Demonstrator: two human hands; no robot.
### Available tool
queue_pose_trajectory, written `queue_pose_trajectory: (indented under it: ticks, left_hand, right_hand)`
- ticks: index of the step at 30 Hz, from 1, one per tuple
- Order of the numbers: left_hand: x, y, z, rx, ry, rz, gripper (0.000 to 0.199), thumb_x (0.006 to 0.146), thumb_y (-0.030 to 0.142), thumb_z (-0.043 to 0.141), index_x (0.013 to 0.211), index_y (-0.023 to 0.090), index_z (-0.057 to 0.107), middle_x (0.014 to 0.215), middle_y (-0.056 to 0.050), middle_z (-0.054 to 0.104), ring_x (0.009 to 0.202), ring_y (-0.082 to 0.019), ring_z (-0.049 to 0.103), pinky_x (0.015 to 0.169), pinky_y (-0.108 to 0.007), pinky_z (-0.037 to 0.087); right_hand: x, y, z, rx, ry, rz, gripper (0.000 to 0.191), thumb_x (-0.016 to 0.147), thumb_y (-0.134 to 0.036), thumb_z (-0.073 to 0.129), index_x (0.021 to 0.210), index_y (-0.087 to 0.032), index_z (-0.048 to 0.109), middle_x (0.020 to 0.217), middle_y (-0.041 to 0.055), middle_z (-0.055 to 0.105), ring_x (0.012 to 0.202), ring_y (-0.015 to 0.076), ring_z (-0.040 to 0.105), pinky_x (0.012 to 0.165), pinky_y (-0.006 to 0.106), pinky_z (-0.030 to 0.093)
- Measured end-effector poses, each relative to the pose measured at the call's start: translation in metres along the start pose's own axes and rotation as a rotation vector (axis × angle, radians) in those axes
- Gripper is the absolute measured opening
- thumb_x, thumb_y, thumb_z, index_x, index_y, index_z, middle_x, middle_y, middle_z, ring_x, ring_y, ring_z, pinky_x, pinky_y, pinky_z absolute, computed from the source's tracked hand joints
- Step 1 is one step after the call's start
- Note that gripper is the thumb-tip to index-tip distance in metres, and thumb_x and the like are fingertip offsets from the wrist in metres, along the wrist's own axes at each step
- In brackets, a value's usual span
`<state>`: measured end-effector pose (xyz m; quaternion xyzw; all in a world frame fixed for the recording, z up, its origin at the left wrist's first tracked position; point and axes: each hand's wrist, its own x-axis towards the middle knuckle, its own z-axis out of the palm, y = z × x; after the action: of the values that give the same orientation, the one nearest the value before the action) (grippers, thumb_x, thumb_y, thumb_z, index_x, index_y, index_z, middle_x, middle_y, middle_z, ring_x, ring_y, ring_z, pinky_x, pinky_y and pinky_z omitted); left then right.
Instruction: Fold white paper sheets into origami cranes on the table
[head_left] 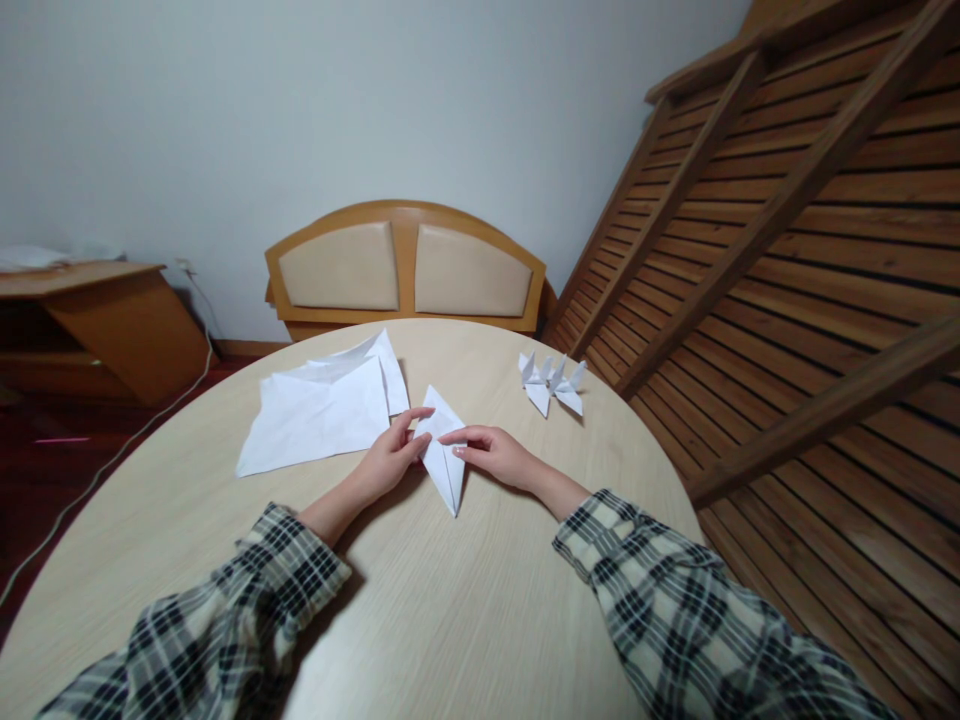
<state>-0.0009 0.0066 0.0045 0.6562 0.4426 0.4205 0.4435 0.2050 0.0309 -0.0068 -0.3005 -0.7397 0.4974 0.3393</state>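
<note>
A white sheet of paper folded into a narrow diamond (447, 482) is held just over the middle of the round table (450, 620), one point toward me and the other away. My left hand (394, 452) grips its left edge, thumb on top and index finger across the upper part. From the right, my right hand (499, 455) pinches the opposite edge between thumb and fingers. A crease runs down the centre of the lower half. The fingers beneath the paper are mostly hidden.
White paper sheets (322, 410) lie loosely stacked at the left. Several folded paper cranes (551, 382) stand at the back right. Beyond the table is a padded wooden headboard (405, 265); a slatted wooden frame (787, 270) leans on the right. A cable (135, 440) trails along the left floor.
</note>
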Motion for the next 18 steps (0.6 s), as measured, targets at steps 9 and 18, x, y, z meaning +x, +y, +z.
queue_pose_trajectory:
  ticks: [9, 18]
  left_hand:
    - [0.0001, -0.0021, 0.0018, -0.19, -0.006, -0.077, 0.047, 0.089, 0.039, 0.049, 0.13, 0.016, 0.043, 0.065, 0.005, 0.05, 0.059, -0.014, 0.055, 0.061, -0.031, 0.048]
    - [0.0007, -0.0012, 0.0021, -0.15, -0.083, -0.022, 0.072, 0.077, 0.03, 0.067, 0.137, 0.016, 0.03, 0.066, 0.006, 0.053, 0.057, -0.011, 0.052, 0.056, -0.025, 0.042]
  right_hand:
    - [0.0, -0.0001, -0.0006, -0.027, 0.036, -0.005, 0.026, 0.084, -0.024, 0.059, 0.107, -0.019, 0.069, 0.114, 0.0074, 0.068, 0.104, 0.0204, 0.061, 0.097, 0.041, 0.043]
    - [0.0011, 0.0059, 0.0012, 0.059, 0.083, 0.0, 0.035, 0.082, -0.022, 0.063, 0.116, -0.019, 0.062, 0.118, 0.0086, 0.063, 0.101, 0.0185, 0.061, 0.094, 0.038, 0.046]
